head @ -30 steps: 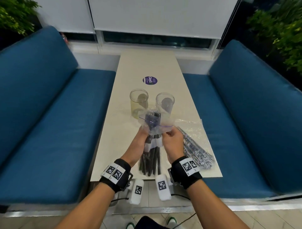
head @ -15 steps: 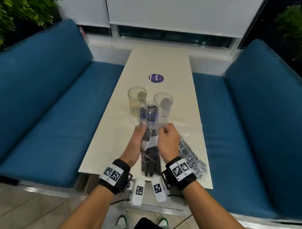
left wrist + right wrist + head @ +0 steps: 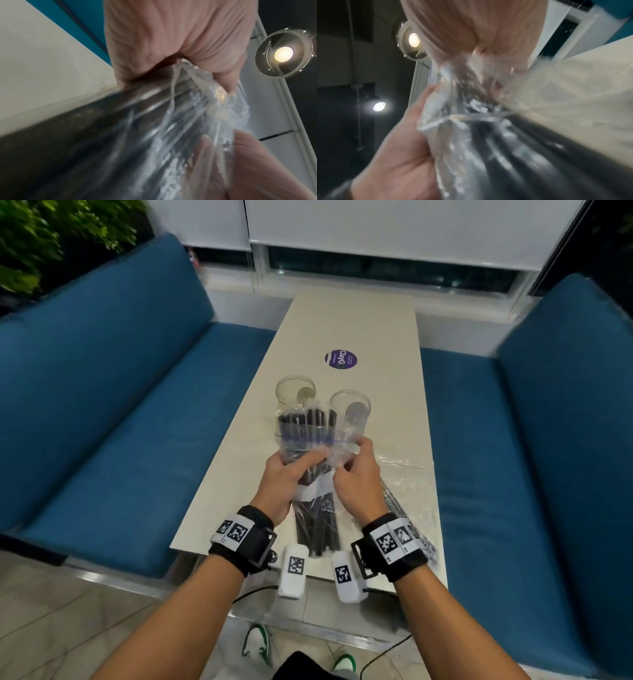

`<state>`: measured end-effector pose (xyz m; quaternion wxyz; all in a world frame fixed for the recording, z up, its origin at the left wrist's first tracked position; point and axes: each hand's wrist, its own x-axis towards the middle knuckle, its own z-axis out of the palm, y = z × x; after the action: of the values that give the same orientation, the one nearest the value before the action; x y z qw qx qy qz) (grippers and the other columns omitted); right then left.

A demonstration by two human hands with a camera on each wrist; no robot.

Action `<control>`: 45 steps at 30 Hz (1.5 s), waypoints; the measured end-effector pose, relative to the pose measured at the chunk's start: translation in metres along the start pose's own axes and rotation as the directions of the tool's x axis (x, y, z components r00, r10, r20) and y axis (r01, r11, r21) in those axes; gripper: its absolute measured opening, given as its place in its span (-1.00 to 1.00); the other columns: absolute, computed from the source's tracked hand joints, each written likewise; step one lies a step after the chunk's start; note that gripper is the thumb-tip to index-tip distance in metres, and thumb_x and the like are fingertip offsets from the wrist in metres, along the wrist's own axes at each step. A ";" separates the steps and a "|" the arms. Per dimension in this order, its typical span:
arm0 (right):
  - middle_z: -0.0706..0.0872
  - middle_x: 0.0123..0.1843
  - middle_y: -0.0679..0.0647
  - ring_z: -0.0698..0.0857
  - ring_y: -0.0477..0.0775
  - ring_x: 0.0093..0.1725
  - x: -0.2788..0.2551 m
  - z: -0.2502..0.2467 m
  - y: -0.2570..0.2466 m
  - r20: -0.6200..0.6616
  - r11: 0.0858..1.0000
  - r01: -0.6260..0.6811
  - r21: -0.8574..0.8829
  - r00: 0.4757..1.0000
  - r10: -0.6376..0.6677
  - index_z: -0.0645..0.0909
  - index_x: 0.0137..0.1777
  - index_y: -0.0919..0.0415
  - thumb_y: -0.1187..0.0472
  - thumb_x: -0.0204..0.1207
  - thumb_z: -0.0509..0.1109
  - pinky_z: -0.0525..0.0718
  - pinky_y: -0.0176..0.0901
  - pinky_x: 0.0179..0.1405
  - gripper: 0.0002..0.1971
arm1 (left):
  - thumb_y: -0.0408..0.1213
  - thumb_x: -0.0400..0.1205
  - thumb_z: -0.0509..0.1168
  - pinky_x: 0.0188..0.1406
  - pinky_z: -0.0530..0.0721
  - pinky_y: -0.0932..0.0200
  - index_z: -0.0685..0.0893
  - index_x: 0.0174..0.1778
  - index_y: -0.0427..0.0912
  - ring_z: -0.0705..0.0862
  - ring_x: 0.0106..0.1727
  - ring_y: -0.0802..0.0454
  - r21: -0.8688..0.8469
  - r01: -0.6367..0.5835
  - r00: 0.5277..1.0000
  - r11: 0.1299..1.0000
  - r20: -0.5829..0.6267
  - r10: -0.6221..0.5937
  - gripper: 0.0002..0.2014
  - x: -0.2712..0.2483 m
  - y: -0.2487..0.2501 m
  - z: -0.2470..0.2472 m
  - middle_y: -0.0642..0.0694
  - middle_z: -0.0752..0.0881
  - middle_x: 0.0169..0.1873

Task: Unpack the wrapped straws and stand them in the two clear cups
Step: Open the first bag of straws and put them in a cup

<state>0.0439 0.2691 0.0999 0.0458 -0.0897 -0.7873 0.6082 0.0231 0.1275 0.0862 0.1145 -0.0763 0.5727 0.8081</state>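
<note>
A clear plastic bag of black straws (image 3: 310, 440) is held up over the near end of the table, straw tips fanning at its top. My left hand (image 3: 286, 479) grips the bag's left side; my right hand (image 3: 356, 470) pinches the crinkled plastic on the right. In the wrist views the bag (image 3: 154, 135) (image 3: 488, 135) fills the frame, blurred, with each hand's fingers clamped on the film. Two empty clear cups (image 3: 295, 393) (image 3: 351, 410) stand side by side just beyond the bag.
A second clear bag of silvery wrapped straws (image 3: 407, 501) lies flat on the beige table (image 3: 387, 330) at the near right. A round purple sticker (image 3: 341, 359) marks the table centre. Blue benches (image 3: 102, 412) flank both sides.
The bag's top has spread wider and the straw tips now fan out. My right hand has shifted up to the right edge of the plastic. The head view moved closer.
</note>
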 end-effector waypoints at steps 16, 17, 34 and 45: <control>0.78 0.24 -0.15 0.79 -0.04 0.21 -0.007 0.077 -0.007 -0.004 0.978 0.067 -0.196 0.998 -0.069 0.62 0.26 -0.26 -0.12 0.55 0.59 0.80 0.15 0.26 -0.67 | 0.02 0.72 0.39 0.18 0.76 -0.13 0.96 0.08 -0.08 0.86 -0.02 -0.15 -0.449 0.221 0.975 0.866 0.119 -0.188 -0.69 0.053 0.047 -0.070 -0.21 0.88 0.10; 0.79 0.22 -0.16 0.80 -0.04 0.20 -0.007 0.080 -0.006 -0.012 0.979 0.057 -0.194 0.998 -0.061 0.63 0.24 -0.25 -0.11 0.55 0.60 0.80 0.17 0.25 -0.69 | 0.02 0.68 0.45 0.22 0.77 -0.16 0.94 0.15 -0.10 0.86 0.01 -0.17 -0.431 0.236 0.971 0.871 0.130 -0.199 -0.69 0.054 0.047 -0.074 -0.24 0.87 0.16; 0.72 0.09 0.11 0.75 -0.01 0.04 0.019 0.103 -0.036 -0.321 0.751 0.555 -0.358 0.683 -0.657 0.77 0.05 0.32 0.38 0.57 0.57 0.78 -0.12 0.00 -0.90 | -0.09 0.74 0.38 0.01 0.85 0.00 0.85 0.15 -0.23 0.89 -0.15 -0.15 -0.541 0.359 0.929 0.761 0.132 -0.345 -0.71 0.076 0.056 -0.069 -0.25 0.89 0.04; 0.80 0.00 0.13 0.78 0.00 -0.01 0.063 0.047 -0.046 -0.439 0.780 0.537 -0.321 0.646 -0.625 0.80 0.03 0.33 0.53 0.56 0.46 0.71 -0.32 -0.01 -0.83 | 0.02 0.72 0.45 0.52 0.64 -0.28 0.87 0.29 -0.18 0.82 0.26 -0.29 -0.412 0.324 0.939 0.852 0.247 -0.238 -0.62 0.090 0.068 -0.034 -0.28 0.83 0.36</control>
<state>-0.0302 0.2260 0.1298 0.4436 0.0030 -0.7769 0.4468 -0.0822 0.0826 0.1132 0.2644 -0.1078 0.3410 0.8956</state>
